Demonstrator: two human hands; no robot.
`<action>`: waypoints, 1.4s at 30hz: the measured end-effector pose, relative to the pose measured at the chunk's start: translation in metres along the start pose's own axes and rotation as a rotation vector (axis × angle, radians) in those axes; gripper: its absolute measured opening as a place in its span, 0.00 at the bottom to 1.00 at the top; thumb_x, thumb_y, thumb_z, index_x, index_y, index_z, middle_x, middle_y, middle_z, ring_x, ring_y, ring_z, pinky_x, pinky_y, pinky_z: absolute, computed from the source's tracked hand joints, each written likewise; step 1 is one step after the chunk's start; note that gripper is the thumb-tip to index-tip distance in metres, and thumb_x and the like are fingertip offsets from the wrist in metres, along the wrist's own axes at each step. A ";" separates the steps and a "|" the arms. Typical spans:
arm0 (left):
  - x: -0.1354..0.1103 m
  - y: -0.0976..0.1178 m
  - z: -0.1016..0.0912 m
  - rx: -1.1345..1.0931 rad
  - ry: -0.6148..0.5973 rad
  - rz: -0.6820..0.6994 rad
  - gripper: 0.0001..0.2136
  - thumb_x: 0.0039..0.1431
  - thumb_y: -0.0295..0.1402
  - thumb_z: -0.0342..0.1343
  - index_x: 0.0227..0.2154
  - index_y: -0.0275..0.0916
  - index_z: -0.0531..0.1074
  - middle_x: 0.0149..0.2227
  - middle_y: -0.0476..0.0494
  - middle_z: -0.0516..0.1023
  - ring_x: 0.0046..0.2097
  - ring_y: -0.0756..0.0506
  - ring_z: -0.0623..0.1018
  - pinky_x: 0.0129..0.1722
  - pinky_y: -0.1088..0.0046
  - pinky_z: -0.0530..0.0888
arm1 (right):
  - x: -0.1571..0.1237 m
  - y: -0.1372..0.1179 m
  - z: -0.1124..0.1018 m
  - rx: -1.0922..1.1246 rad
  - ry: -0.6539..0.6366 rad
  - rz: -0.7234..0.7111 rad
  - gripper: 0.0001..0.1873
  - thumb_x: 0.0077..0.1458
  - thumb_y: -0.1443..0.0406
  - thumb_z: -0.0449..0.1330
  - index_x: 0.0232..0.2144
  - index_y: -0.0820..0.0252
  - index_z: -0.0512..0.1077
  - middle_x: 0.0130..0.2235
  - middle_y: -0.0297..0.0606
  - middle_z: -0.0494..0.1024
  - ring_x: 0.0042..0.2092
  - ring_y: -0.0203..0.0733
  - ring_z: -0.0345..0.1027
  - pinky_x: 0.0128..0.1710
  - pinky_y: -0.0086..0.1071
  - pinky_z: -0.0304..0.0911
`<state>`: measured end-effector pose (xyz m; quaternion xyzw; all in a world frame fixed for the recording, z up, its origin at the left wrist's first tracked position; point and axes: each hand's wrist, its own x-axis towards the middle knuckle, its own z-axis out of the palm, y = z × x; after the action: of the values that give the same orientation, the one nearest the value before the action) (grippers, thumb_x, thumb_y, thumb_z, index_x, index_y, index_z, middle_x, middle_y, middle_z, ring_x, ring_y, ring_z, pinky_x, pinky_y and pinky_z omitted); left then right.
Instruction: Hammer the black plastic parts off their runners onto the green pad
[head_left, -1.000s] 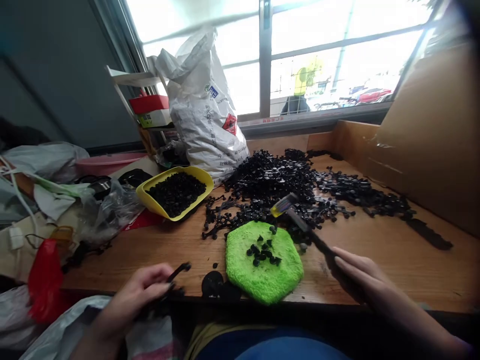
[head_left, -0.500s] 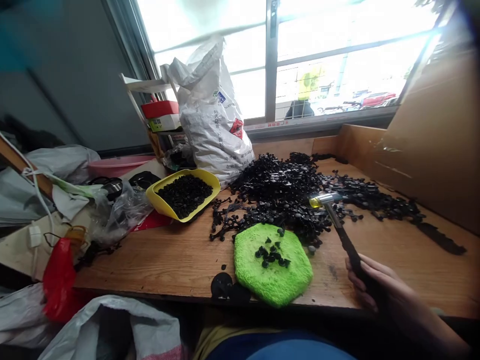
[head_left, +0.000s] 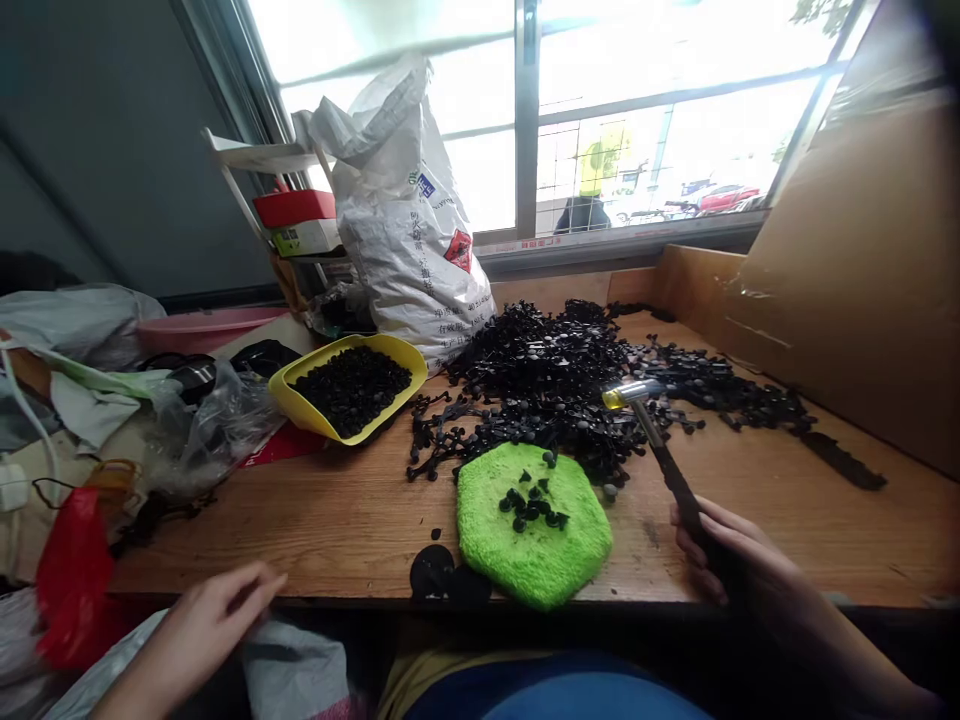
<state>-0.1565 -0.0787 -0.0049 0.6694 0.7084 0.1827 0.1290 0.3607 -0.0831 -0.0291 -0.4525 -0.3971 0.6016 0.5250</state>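
Your right hand is clenched on a small hammer's handle; left hand is loose, fingers spread, gripping nothing.

Hammer angles up from your grip toward 11 o'clock, w/ its yellow-tipped head hanging over the near edge of the black parts pile; held low on the handle, prob. for swing room. Green pad sits dead centre at the bench edge, w/ a few loose black pieces on it; looks like a soft striking base that stops bits rolling off. Yellow tray at 10 o'clock from the pad holds separated pieces, within left reach. Left hand is off the wooden bench at 8 o'clock, over a plastic bag by your lap. White sack stands behind the tray.
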 end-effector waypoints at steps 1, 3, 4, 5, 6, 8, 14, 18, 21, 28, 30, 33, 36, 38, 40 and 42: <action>0.016 0.020 0.002 -0.015 -0.025 0.040 0.18 0.51 0.51 0.47 0.23 0.42 0.72 0.23 0.50 0.75 0.27 0.47 0.73 0.29 0.77 0.67 | 0.000 0.001 -0.001 0.002 -0.012 -0.006 0.09 0.53 0.57 0.54 0.29 0.57 0.66 0.21 0.29 0.61 0.16 0.29 0.53 0.14 0.23 0.48; 0.051 0.068 0.015 -0.002 0.087 0.065 0.19 0.54 0.50 0.43 0.26 0.42 0.71 0.25 0.49 0.75 0.29 0.46 0.73 0.30 0.76 0.65 | 0.001 0.003 -0.002 0.004 -0.016 -0.010 0.09 0.54 0.57 0.54 0.30 0.57 0.66 0.21 0.29 0.62 0.16 0.29 0.54 0.13 0.23 0.49; 0.069 0.092 0.027 0.016 0.138 0.059 0.20 0.54 0.51 0.41 0.25 0.42 0.70 0.25 0.48 0.75 0.28 0.46 0.72 0.29 0.74 0.65 | 0.001 0.004 -0.003 0.003 -0.011 -0.015 0.09 0.54 0.57 0.54 0.30 0.57 0.65 0.21 0.29 0.62 0.16 0.29 0.54 0.13 0.22 0.49; 0.087 0.114 0.039 0.045 0.165 0.049 0.21 0.53 0.52 0.41 0.25 0.42 0.70 0.25 0.46 0.75 0.28 0.45 0.72 0.27 0.73 0.64 | 0.002 0.004 -0.004 0.002 -0.007 -0.021 0.09 0.54 0.57 0.54 0.31 0.57 0.65 0.21 0.29 0.63 0.16 0.29 0.54 0.13 0.22 0.49; 0.102 0.133 0.052 0.091 0.192 0.037 0.22 0.52 0.53 0.42 0.23 0.41 0.70 0.25 0.44 0.75 0.29 0.43 0.73 0.28 0.71 0.64 | 0.002 0.005 -0.004 0.004 -0.003 -0.029 0.09 0.54 0.57 0.54 0.31 0.57 0.65 0.20 0.29 0.63 0.15 0.29 0.54 0.12 0.22 0.48; 0.129 0.159 0.075 0.168 0.250 0.025 0.22 0.47 0.56 0.46 0.20 0.40 0.70 0.25 0.38 0.75 0.33 0.37 0.73 0.32 0.65 0.64 | 0.003 0.005 -0.005 0.012 -0.008 -0.038 0.10 0.54 0.57 0.54 0.32 0.57 0.65 0.20 0.29 0.63 0.15 0.29 0.54 0.12 0.22 0.49; 0.162 0.159 0.103 -0.377 0.262 -0.013 0.18 0.26 0.47 0.65 0.12 0.39 0.67 0.18 0.43 0.69 0.35 0.34 0.71 0.36 0.60 0.63 | 0.005 0.006 -0.010 0.025 -0.078 -0.064 0.10 0.54 0.57 0.53 0.33 0.59 0.65 0.21 0.29 0.63 0.16 0.28 0.55 0.13 0.22 0.50; 0.155 0.146 0.098 -0.679 0.217 -0.006 0.18 0.30 0.47 0.63 0.18 0.37 0.69 0.19 0.49 0.69 0.28 0.45 0.70 0.29 0.70 0.65 | 0.003 0.004 -0.011 0.041 -0.094 -0.069 0.10 0.56 0.58 0.52 0.33 0.59 0.64 0.21 0.30 0.63 0.17 0.29 0.56 0.14 0.23 0.50; 0.136 0.138 0.086 -0.821 0.233 0.012 0.20 0.35 0.49 0.61 0.23 0.37 0.67 0.23 0.50 0.70 0.26 0.50 0.69 0.27 0.75 0.65 | 0.000 0.000 -0.009 0.045 -0.075 -0.084 0.09 0.56 0.59 0.52 0.32 0.59 0.64 0.22 0.31 0.63 0.17 0.30 0.56 0.14 0.23 0.49; 0.091 0.108 0.069 -1.114 0.186 -0.084 0.16 0.38 0.39 0.64 0.27 0.36 0.67 0.24 0.51 0.74 0.24 0.53 0.71 0.24 0.81 0.65 | -0.003 -0.002 -0.007 0.045 -0.080 -0.066 0.09 0.54 0.59 0.53 0.31 0.58 0.65 0.22 0.31 0.63 0.17 0.31 0.56 0.15 0.24 0.50; 0.092 0.099 0.073 -1.142 0.198 -0.137 0.17 0.35 0.36 0.66 0.29 0.36 0.68 0.24 0.50 0.76 0.25 0.52 0.73 0.25 0.80 0.67 | -0.001 -0.001 -0.007 0.044 -0.070 -0.057 0.09 0.54 0.58 0.53 0.31 0.58 0.66 0.22 0.31 0.63 0.17 0.31 0.56 0.14 0.24 0.50; 0.101 0.090 0.080 -1.167 0.244 -0.183 0.18 0.33 0.34 0.66 0.29 0.34 0.69 0.23 0.47 0.76 0.25 0.50 0.75 0.26 0.77 0.69 | 0.001 0.001 -0.008 0.035 -0.069 -0.054 0.09 0.54 0.58 0.53 0.30 0.57 0.66 0.21 0.31 0.63 0.16 0.30 0.55 0.13 0.23 0.49; 0.112 0.089 0.078 -1.190 0.305 -0.173 0.15 0.35 0.35 0.65 0.27 0.34 0.69 0.22 0.47 0.76 0.24 0.50 0.74 0.25 0.76 0.69 | 0.002 0.002 -0.009 0.024 -0.076 -0.049 0.10 0.53 0.58 0.54 0.28 0.58 0.66 0.21 0.31 0.63 0.16 0.30 0.55 0.13 0.22 0.49; 0.119 0.092 0.072 -1.213 0.342 -0.144 0.15 0.34 0.35 0.65 0.27 0.34 0.70 0.24 0.48 0.76 0.25 0.50 0.74 0.27 0.76 0.70 | 0.002 0.002 -0.009 0.035 -0.070 -0.041 0.09 0.53 0.58 0.54 0.28 0.57 0.66 0.21 0.31 0.63 0.16 0.30 0.54 0.13 0.22 0.50; 0.124 0.095 0.065 -1.231 0.365 -0.119 0.16 0.34 0.34 0.65 0.27 0.34 0.71 0.24 0.48 0.76 0.26 0.51 0.74 0.28 0.76 0.70 | 0.002 0.003 -0.009 0.044 -0.061 -0.034 0.09 0.52 0.57 0.54 0.29 0.57 0.67 0.20 0.31 0.63 0.16 0.30 0.54 0.12 0.22 0.50; 0.127 0.097 0.061 -1.244 0.397 -0.097 0.15 0.35 0.36 0.64 0.28 0.35 0.70 0.25 0.50 0.76 0.26 0.51 0.74 0.29 0.76 0.70 | 0.002 0.003 -0.010 0.045 -0.054 -0.028 0.10 0.52 0.57 0.55 0.30 0.57 0.68 0.20 0.31 0.63 0.16 0.30 0.55 0.12 0.22 0.50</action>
<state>-0.0517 0.0570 -0.0097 0.3906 0.5104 0.6724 0.3672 0.3692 -0.0814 -0.0353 -0.4185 -0.4041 0.6149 0.5324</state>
